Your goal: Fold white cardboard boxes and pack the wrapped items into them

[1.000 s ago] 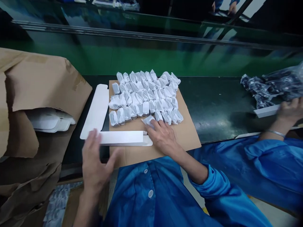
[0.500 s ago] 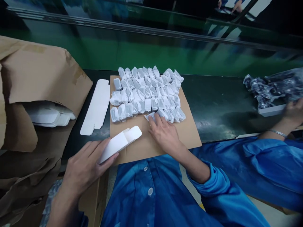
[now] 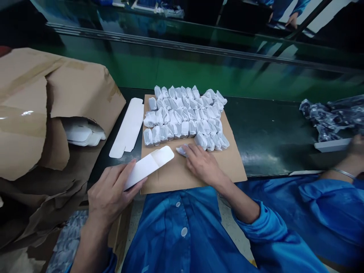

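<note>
Seen from above at a green conveyor line: left hand (image 3: 112,193) gripping a small white carton (image 3: 148,165) by its near end, thumb on top, fingers underneath, open flap end angled up and away over the near-left edge of a brown cardboard sheet (image 3: 227,161). Right hand (image 3: 203,163) resting palm-down on the same sheet, fingertips pinching 1 white paper-wrapped piece (image 3: 182,150) lying just clear of the front row, touching the cardboard. Behind it, wrapped pieces (image 3: 184,115) packed side by side in about 4 rows across the far half of the sheet. Carton and pinched piece near each other, not touching.

Lying flat just left of the sheet on the dark belt (image 3: 264,132): 1 unfolded white carton blank (image 3: 127,127). Farther left, a large torn brown shipping box (image 3: 57,110) on its side, with a stack of white blanks (image 3: 82,133) showing in its opening.

At far right, a co-worker's hand (image 3: 356,149), blurred, wearing a thin bracelet (image 3: 342,173) at the wrist, beside a white strip (image 3: 331,145) and a heap of dark items in clear plastic bags (image 3: 330,115). Blue work coat sleeves (image 3: 284,242) filling the lower frame.
</note>
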The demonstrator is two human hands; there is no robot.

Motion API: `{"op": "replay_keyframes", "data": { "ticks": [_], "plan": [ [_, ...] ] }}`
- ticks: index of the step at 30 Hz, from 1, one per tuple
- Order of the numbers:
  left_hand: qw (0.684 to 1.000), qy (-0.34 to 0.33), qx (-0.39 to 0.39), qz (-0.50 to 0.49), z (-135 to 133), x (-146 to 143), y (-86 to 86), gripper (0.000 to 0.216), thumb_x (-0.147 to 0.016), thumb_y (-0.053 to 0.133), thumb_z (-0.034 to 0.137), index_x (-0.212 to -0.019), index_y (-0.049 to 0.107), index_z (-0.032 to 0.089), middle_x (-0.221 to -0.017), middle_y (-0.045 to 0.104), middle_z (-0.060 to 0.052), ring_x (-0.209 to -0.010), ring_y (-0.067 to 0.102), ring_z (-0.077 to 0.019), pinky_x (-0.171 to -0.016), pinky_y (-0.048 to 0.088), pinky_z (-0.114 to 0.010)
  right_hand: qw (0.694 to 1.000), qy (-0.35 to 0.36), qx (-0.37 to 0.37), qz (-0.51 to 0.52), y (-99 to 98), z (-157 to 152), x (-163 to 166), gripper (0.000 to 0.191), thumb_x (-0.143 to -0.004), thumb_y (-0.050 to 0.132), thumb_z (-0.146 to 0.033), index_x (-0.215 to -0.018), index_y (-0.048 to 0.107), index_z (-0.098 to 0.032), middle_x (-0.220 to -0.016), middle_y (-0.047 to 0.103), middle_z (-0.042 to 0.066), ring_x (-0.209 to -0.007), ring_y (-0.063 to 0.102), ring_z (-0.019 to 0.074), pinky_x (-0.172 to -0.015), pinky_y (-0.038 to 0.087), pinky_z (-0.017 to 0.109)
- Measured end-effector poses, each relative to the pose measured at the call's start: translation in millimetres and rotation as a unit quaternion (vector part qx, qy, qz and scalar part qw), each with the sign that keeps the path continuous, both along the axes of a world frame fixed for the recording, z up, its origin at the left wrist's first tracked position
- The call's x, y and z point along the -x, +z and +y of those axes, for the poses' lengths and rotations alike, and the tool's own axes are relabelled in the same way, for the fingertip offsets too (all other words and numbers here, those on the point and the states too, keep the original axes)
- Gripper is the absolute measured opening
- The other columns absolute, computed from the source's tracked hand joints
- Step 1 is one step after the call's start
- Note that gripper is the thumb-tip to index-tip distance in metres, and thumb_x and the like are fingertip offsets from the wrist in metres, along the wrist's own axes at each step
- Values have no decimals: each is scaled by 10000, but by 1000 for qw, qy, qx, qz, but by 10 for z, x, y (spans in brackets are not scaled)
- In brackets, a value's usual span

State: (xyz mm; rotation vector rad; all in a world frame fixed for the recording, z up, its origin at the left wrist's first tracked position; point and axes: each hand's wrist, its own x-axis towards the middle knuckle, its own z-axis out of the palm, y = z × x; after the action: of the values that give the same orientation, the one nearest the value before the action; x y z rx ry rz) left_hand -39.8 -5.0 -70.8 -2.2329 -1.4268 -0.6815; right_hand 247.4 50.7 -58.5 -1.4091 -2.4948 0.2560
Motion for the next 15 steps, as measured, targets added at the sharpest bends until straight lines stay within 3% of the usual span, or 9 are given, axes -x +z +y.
{"op": "replay_keyframes", "data": {
  "ticks": [3, 6, 8, 12, 15],
  "plan": [
    [1000, -15, 5, 9, -22, -61, 32, 652, -779, 763, 368, -1357, 541, 164, -953, 736, -72, -768, 653, -204, -678, 458, -288, 980, -48, 43, 188, 233, -27, 25, 330, -985, 479, -237, -1295, 550, -149, -1108, 673, 106, -930, 654, 198, -745, 571, 301],
    [999, -41, 14, -6, -57, -93, 68, 683, -796, 752, 346, -1402, 496, 164, -1001, 744, -89, -813, 675, -216, -753, 480, -298, 909, -58, 135, 389, 445, -104, 95, 233, -940, 594, -273, -1154, 660, -207, -1092, 674, 61, -947, 657, 174, -671, 563, 247],
    [999, -47, 18, -13, -73, -115, 85, 683, -802, 748, 328, -1410, 486, 161, -1013, 745, -101, -826, 681, -228, -774, 487, -312, 903, -30, 189, 384, 511, -104, 106, 202, -906, 635, -226, -1097, 700, -210, -1094, 682, 58, -981, 655, 178, -683, 559, 251],
    [997, -75, 28, 4, -93, -222, 66, 592, -829, 720, 302, -1369, 515, 171, -985, 750, -93, -806, 683, -232, -733, 484, -324, 929, 61, 260, 257, 550, 33, 46, 198, -899, 630, -149, -1063, 724, -209, -1082, 715, 45, -999, 663, 176, -849, 546, 321],
    [996, -83, 27, -14, -102, -308, 22, 590, -815, 738, 295, -1342, 531, 132, -958, 745, -111, -817, 677, -237, -722, 483, -326, 915, 41, 293, 276, 545, 114, 83, 271, -849, 688, -140, -1113, 687, -201, -1060, 716, 34, -939, 678, 155, -816, 560, 299]
  ]
}}
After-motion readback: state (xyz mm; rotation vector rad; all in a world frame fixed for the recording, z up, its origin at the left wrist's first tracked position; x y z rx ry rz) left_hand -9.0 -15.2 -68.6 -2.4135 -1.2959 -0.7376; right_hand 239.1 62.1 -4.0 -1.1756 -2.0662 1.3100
